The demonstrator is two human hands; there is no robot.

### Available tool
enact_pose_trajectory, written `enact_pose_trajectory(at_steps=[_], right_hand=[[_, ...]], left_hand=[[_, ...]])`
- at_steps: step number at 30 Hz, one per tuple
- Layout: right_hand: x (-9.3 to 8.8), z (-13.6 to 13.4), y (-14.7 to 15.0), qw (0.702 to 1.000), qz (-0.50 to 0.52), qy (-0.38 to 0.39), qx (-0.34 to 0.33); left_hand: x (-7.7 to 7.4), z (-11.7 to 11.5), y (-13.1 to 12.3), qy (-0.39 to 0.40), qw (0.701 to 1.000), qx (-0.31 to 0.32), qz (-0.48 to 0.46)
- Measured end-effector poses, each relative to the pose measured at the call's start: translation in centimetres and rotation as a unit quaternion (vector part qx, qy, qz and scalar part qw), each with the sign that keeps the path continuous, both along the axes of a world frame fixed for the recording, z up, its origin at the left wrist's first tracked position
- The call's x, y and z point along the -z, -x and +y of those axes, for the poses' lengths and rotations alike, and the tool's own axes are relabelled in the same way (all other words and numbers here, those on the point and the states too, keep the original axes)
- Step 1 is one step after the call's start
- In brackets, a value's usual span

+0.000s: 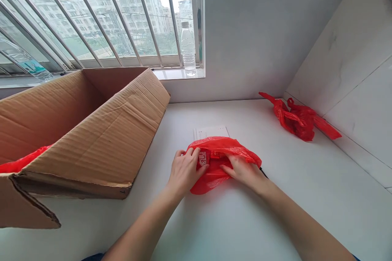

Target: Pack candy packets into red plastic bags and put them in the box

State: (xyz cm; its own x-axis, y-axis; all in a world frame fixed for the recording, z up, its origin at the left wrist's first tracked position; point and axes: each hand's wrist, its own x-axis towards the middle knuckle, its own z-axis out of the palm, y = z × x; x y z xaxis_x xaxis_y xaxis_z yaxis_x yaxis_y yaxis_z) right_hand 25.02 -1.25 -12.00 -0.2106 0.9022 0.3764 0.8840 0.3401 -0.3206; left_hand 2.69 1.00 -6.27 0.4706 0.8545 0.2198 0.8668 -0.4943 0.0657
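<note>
Our left hand point(183, 172) and right hand point(241, 172) on red bag point(211, 182), fingers point(191, 153) clamped on it; card point(211, 132) just behind; carton point(92, 130) at surface point(275, 216) left edge

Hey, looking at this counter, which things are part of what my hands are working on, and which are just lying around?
Being worked on: the left hand and right hand on a red plastic bag, with a white label showing at its opening.

Lying about: a white paper card, a crumpled red bag, a cardboard box, a plastic water bottle on the windowsill.
</note>
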Motion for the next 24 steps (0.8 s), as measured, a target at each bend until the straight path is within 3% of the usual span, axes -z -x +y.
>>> enact_pose_trajectory(at_steps=[9, 17, 24], right_hand=[[-0.1, 0.2, -0.2, 1.0, 0.024, -0.002, -0.001], [-0.6, -0.1, 0.1, 0.998, 0.023, 0.001, 0.065], [-1.0, -0.2, 0.4, 0.999, 0.01, 0.032, 0.035]], left_hand=[[0.7, 0.6, 0.4, 0.027, 0.999, 0.006, -0.044], [0.3, 1.4, 1.4, 0.002, 0.983, -0.018, -0.185], [-0.4, 1.4, 1.5, -0.032, 0.98, -0.019, -0.196]])
